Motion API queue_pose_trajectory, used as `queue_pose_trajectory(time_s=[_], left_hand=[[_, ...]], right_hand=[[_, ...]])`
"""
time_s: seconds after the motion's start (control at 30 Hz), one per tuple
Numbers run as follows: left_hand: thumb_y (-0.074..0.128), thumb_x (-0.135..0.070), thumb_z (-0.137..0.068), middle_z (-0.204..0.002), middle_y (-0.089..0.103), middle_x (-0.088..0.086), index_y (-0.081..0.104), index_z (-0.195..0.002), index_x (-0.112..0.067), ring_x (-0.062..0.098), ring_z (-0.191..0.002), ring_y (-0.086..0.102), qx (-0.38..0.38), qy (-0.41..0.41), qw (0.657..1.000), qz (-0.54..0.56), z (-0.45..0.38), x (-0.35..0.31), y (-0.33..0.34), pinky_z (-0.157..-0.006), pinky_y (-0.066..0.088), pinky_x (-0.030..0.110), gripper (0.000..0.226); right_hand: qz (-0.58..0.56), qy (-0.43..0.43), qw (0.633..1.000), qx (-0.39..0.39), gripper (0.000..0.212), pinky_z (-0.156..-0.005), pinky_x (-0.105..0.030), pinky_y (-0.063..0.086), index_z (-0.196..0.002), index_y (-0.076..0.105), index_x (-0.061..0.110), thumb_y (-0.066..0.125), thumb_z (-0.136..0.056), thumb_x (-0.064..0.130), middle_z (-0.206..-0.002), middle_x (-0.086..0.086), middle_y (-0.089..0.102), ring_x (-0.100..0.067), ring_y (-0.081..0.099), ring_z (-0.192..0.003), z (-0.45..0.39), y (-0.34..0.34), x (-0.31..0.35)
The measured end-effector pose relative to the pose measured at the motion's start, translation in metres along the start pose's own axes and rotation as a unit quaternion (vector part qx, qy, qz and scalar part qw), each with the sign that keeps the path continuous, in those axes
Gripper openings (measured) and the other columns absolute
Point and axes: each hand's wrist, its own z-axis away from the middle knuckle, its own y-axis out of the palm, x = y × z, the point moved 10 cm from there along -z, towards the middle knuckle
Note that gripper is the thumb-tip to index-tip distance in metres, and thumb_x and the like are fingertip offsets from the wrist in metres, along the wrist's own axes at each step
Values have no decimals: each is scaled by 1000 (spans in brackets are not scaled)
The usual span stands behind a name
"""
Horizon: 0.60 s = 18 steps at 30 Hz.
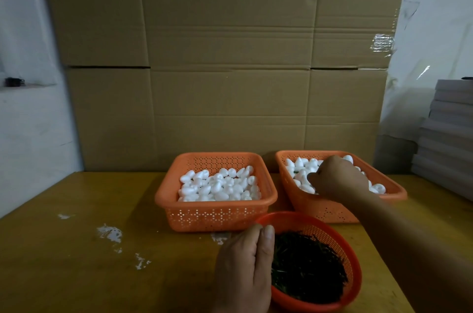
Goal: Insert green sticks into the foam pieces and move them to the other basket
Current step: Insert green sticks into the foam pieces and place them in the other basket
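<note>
Nearest the camera, the left hand (244, 265) rests with straight, relaxed fingers held together on the near-left rim of a round orange colander (344, 248), its fingertips pointing away from the person and holding nothing. That colander is heaped with thin dark green sticks (307, 269), which lie tangled across its bowl. Beyond it, on the yellow-brown table (89, 248), two rectangular orange baskets with perforated walls stand side by side, close but apart. One, the left basket (215, 215), sits straight and is filled with white egg-shaped foam pieces (220, 186) spread over its whole floor. Its neighbour, the right basket (330, 207), is turned at a slight angle and also holds white foam shapes, a few with a trace of green showing among them near its left wall. Reaching into this basket, the right hand (337, 178) comes down from the right with its forearm crossing the near rim; its fingers curl downward among the foam, but whether they actually grip a piece cannot be told, since the back of the hand hides the fingertips. White scuffed patches (110, 233) mark the tabletop to the left. Behind the baskets stands a wall of flattened cardboard (227, 56), and a stack of grey sheets (450, 133) rises at the far right edge.
</note>
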Motion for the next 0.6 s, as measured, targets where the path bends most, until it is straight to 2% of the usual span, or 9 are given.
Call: queue_pose_trajectory(time_s=[0.03, 0.07, 0.1, 0.17, 0.27, 0.3, 0.4, 0.5, 0.6], left_hand=[[33, -55, -97, -57, 46, -15, 49, -67, -24, 7, -56, 50, 3, 0, 1000, -3, 0, 0, 0, -57, 42, 27, 47], [33, -55, -100, -58, 46, -16, 48, -67, -27, 7, -57, 50, 6, 1, 1000, -7, 0, 0, 0, -57, 41, 26, 45], [32, -54, -102, -58, 46, -16, 46, -68, -30, 6, -58, 50, 8, -1, 1000, -11, 0, 0, 0, -58, 40, 23, 43], [31, -50, -99, -59, 46, -16, 44, -70, -32, 6, -58, 49, 12, -10, 1000, -14, -1, 3, 0, -58, 36, 20, 37], [43, -30, -101, -60, 46, -16, 45, -73, -30, 5, -56, 45, 20, -24, 999, -21, -4, 9, -1, -57, 32, 21, 28], [46, -22, -101, -61, 47, -15, 46, -74, -29, 5, -55, 45, 22, -27, 999, -27, -5, 10, -2, -58, 32, 22, 28], [49, -11, -99, -60, 48, -9, 51, -77, -26, 7, -51, 41, 27, -36, 999, -12, -10, 12, -7, -53, 30, 25, 27], [48, -6, -99, -57, 49, -2, 57, -82, -30, 9, -48, 39, 23, -68, 996, 59, -20, 16, -14, -47, 31, 37, 31], [50, -6, -98, -58, 53, -4, 60, -84, -32, 17, -51, 44, 1, -71, 996, 60, -37, 21, -33, -44, 39, 39, 32]], right_hand=[[-28, -32, 999, -10, 28, -98, -46, 41, -75, 65, 19, 55, -91, 39, -105, -20, 65, -37, 59, -105, 8, -4, 8], [-53, -66, 996, -24, 38, -82, -40, 41, -58, 54, 18, 56, -92, 36, -80, -15, 63, -30, 58, -83, 18, -8, 17], [-69, -96, 992, -39, 47, -69, -36, 38, -50, 45, 14, 56, -92, 31, -61, -9, 55, -25, 51, -65, 30, -14, 24], [-84, -146, 984, -54, 49, -54, -34, 34, -47, 44, 8, 58, -91, 24, -47, -5, 44, -18, 41, -48, 55, -23, 34], [-91, -201, 975, -15, 33, -50, -37, 44, -58, 62, 11, 59, -89, 22, -49, -1, 57, -12, 48, -42, 93, -17, 38], [-95, -212, 973, 7, 26, -48, -32, 47, -66, 68, 16, 59, -89, 23, -54, 1, 63, -12, 54, -44, 105, -12, 37], [-135, -225, 963, 64, 15, -44, -17, 43, -84, 75, 28, 62, -90, 23, -65, 8, 70, -3, 60, -50, 132, 4, 35], [-134, -242, 959, 56, 13, -56, -16, 46, -86, 75, 29, 64, -88, 22, -74, 14, 67, 2, 62, -68, 138, 12, 35], [-115, -279, 952, 55, 13, -77, -24, 53, -92, 75, 30, 65, -87, 25, -93, 18, 65, -2, 62, -87, 146, 18, 39]])
